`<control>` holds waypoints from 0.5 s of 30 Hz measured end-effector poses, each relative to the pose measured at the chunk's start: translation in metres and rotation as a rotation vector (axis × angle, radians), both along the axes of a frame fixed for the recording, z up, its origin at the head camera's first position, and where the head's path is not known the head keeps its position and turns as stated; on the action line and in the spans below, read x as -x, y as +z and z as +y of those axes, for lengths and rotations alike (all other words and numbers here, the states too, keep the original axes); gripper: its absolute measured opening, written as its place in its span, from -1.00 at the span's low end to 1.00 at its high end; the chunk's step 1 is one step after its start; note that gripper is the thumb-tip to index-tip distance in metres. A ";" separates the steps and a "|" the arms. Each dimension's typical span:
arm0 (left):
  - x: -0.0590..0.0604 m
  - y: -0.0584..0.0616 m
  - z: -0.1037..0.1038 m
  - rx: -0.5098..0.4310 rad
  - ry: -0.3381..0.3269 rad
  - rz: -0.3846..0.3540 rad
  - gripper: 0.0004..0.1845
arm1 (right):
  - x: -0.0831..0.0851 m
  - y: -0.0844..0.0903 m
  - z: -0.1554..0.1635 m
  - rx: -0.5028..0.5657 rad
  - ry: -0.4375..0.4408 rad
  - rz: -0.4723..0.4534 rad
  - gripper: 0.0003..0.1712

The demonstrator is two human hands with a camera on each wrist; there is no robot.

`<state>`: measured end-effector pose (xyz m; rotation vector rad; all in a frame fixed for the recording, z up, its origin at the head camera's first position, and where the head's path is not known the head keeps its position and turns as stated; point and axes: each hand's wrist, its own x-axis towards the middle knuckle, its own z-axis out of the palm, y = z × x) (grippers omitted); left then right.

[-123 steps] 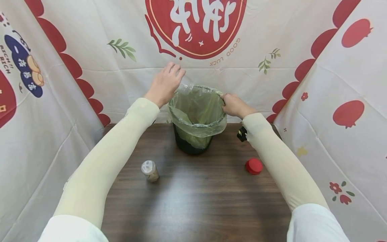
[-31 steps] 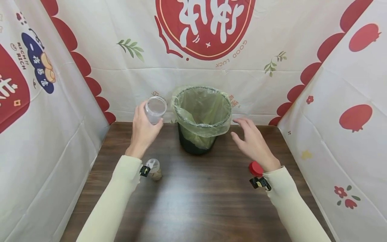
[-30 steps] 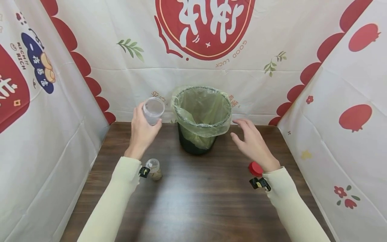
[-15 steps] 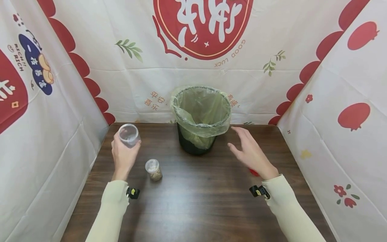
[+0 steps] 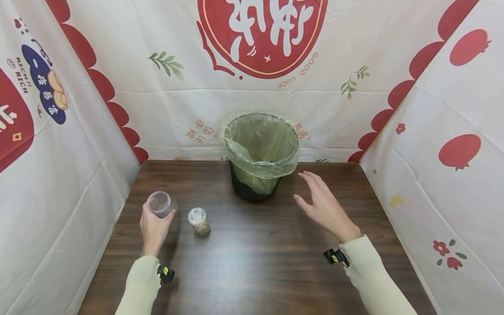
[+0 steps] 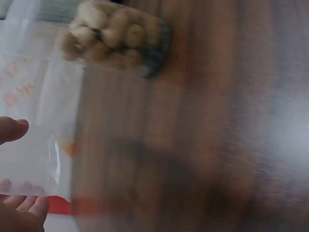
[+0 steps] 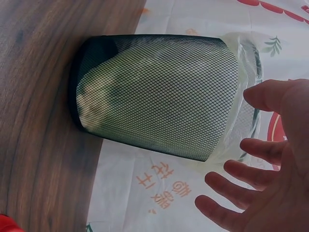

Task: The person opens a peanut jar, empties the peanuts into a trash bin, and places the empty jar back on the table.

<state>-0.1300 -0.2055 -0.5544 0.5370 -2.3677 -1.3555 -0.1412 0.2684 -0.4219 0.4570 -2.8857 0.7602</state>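
My left hand grips a clear plastic jar that has no lid and looks empty. It holds the jar at the table's left side, beside a small lidded jar of tan, roundish pieces. In the left wrist view, those pieces show through the small jar's wall. My right hand hovers over the table with fingers spread and holds nothing. Just beyond it stands a black mesh waste bin, lined with a pale green bag folded over its rim.
At the bottom left corner of the right wrist view lies a red lid; my right arm hides it in the head view. The dark wooden table is enclosed by printed white cloth at the back and both sides.
My right hand has let go of the bag's rim and drawn back. My left hand, holding the clear jar within the last second, has come down and left, away from the bin.
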 end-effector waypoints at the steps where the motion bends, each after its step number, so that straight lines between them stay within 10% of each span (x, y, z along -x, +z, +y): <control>1: -0.002 -0.004 -0.002 -0.011 0.005 -0.017 -0.13 | 0.000 0.000 0.000 0.002 0.000 -0.003 -0.19; 15: -0.014 -0.035 -0.009 -0.008 0.011 -0.088 -0.09 | -0.002 -0.006 0.002 -0.021 0.015 0.006 -0.19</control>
